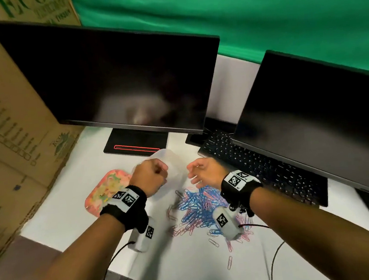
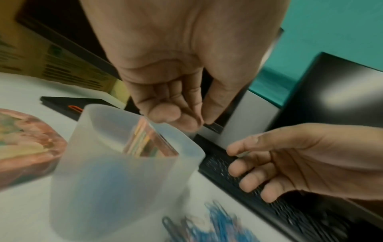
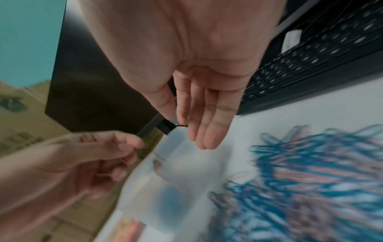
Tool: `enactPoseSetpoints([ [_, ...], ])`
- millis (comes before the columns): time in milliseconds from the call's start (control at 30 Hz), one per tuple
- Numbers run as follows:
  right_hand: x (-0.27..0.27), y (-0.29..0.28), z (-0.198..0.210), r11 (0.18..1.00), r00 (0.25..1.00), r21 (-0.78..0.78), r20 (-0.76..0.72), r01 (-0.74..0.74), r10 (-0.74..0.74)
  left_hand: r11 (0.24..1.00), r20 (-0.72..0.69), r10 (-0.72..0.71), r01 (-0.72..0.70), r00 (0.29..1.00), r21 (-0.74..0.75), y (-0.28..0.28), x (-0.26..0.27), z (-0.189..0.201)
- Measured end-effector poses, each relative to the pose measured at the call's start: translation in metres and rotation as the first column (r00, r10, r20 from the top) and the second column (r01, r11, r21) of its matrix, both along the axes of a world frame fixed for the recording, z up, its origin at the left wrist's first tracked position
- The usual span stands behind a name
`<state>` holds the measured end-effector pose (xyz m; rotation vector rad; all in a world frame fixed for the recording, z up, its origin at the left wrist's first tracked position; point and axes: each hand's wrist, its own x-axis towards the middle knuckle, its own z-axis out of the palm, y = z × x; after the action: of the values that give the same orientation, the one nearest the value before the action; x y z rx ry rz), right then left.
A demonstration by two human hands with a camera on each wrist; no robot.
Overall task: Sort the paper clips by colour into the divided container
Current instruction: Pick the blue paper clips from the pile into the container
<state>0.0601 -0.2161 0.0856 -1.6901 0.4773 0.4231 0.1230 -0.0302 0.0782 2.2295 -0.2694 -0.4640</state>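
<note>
Two hands above the container: left hand curled, contents unclear; right hand loosely spread, holding nothing; clips piled beside the container.

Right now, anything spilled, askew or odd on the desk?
Yes. The paper clips, blue and pink mixed, lie loose in a heap on the white desk, strays trailing toward the near edge. The translucent container stands upright beside them. All views are motion-blurred, so finer damage can't be judged.
</note>
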Motion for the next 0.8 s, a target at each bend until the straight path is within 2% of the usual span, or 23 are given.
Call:
enactPoseSetpoints([
  [33,-0.009,-0.007,-0.009,0.993,1.000,-0.117,0.000,-0.015,0.015,0.996,0.016,-0.090,0.090,0.996,0.019,-0.004,-0.007,-0.003],
  [100,-0.029,-0.022,-0.022,0.928,0.997,-0.365,-0.004,-0.076,0.080,0.965,0.024,-0.247,0.244,0.969,0.098,-0.011,-0.021,-0.014],
  [200,-0.058,-0.038,-0.040,0.856,0.992,-0.502,-0.063,-0.125,0.107,0.904,0.000,-0.373,0.363,0.928,0.228,-0.019,-0.036,-0.038],
  [300,-0.082,-0.060,-0.055,0.784,0.995,-0.617,-0.096,-0.065,0.007,0.858,0.017,-0.387,0.354,0.922,0.372,-0.023,-0.037,-0.059],
  [400,-0.104,-0.084,-0.064,0.723,0.988,-0.691,-0.116,-0.009,-0.099,0.784,0.024,-0.448,0.380,0.893,0.491,-0.029,-0.035,-0.071],
  [467,-0.115,-0.096,-0.069,0.706,0.979,-0.708,-0.143,-0.001,-0.142,0.709,0.003,-0.497,0.404,0.868,0.579,-0.030,-0.036,-0.077],
  [533,-0.124,-0.104,-0.071,0.693,0.970,-0.721,-0.166,0.002,-0.176,0.669,-0.013,-0.505,0.402,0.863,0.625,-0.029,-0.038,-0.083],
  [700,-0.138,-0.109,-0.080,0.642,0.954,-0.764,-0.235,-0.064,-0.185,0.690,-0.012,-0.468,0.374,0.884,0.619,-0.027,-0.040,-0.088],
  [800,-0.142,-0.101,-0.084,0.674,0.944,-0.735,-0.271,-0.078,-0.186,0.701,-0.017,-0.455,0.370,0.890,0.610,-0.027,-0.041,-0.086],
])
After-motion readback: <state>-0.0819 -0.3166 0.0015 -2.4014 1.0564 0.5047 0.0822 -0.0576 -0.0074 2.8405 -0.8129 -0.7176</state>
